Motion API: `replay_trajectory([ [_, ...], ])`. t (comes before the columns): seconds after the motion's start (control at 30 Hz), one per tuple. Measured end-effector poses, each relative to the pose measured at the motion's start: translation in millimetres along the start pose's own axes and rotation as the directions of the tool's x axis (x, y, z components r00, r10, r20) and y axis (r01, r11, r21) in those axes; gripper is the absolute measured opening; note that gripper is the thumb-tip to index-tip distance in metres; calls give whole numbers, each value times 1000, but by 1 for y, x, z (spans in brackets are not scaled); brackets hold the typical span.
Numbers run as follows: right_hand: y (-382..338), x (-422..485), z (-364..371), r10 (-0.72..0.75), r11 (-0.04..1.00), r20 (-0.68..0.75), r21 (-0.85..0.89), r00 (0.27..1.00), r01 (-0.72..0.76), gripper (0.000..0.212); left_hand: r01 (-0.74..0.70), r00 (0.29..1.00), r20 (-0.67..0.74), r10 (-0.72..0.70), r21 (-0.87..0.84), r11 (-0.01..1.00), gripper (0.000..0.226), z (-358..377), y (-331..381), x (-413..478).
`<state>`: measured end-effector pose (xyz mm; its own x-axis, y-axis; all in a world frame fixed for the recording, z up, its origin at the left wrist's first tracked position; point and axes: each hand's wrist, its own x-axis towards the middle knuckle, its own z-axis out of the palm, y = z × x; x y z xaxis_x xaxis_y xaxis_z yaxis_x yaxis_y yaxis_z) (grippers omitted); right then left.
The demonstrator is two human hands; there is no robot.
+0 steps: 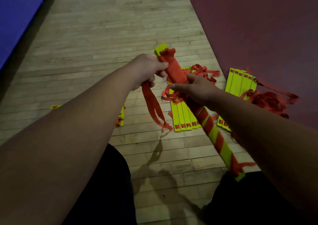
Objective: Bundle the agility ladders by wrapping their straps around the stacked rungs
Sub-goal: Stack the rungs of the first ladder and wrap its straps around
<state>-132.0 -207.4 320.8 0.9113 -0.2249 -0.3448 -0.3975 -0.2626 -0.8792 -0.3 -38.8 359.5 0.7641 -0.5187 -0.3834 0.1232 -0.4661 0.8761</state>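
I see loose ladders spread over the wooden floor (103,35), between a blue mat (17,9) on the left and a red mat (258,26) on the right. One row of yellow rungs (180,116) lies flat straight ahead, with red strap loops (203,69) heaped over its far end. A second set (240,83) lies at the edge of the red mat, its tangle of strap (268,100) spilling onto the mat. A third set (121,118) lies on the left, mostly hidden behind my left forearm, with one rung end (56,106) showing further left. My dark shorts (103,190) fill the bottom of the view.

The bundle (211,130) is off the floor in my hands, slanting from upper left down to lower right toward my right knee. It crosses over the middle row of rungs and hides part of it. Its far end is thickly wound in red, and the near half shows spiral turns of strap over yellow.

My left hand (148,68) is at the thick wrap, thumb pressed on the red winding and fingers curled round the strap tails (153,102), which hang down loose and frayed. My right hand (194,88) grips the bundle just below that wrap, fingers curled round it and thumb pointing left. Both forearms reach forward, nearly straight.
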Motion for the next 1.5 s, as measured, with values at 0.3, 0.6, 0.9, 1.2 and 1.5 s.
replay_trajectory([
  [0.3, 4, 2, 2, -70, 968, -16, -242, 997, 64, 30, 38, 999, 23, -39, 20, 999, 41, 8, -1, 0],
  [0.6, 5, 1, 15, -100, 919, 29, -381, 995, 104, 63, 111, 994, -15, -113, -88, 990, 38, 14, -4, 1],
  [0.9, 0, 7, 5, -30, 970, -40, -242, 999, 20, 50, 100, 990, -76, -115, -186, 977, 23, 11, -3, 4],
  [1.2, 3, 4, 3, -66, 922, -25, -385, 998, 51, 45, 6, 996, -85, 7, 158, 987, 25, 15, -1, 2],
  [1.5, 5, 4, 11, -62, 849, -20, -527, 998, 42, 33, -69, 996, -45, 83, 244, 967, 48, 22, 0, -1],
])
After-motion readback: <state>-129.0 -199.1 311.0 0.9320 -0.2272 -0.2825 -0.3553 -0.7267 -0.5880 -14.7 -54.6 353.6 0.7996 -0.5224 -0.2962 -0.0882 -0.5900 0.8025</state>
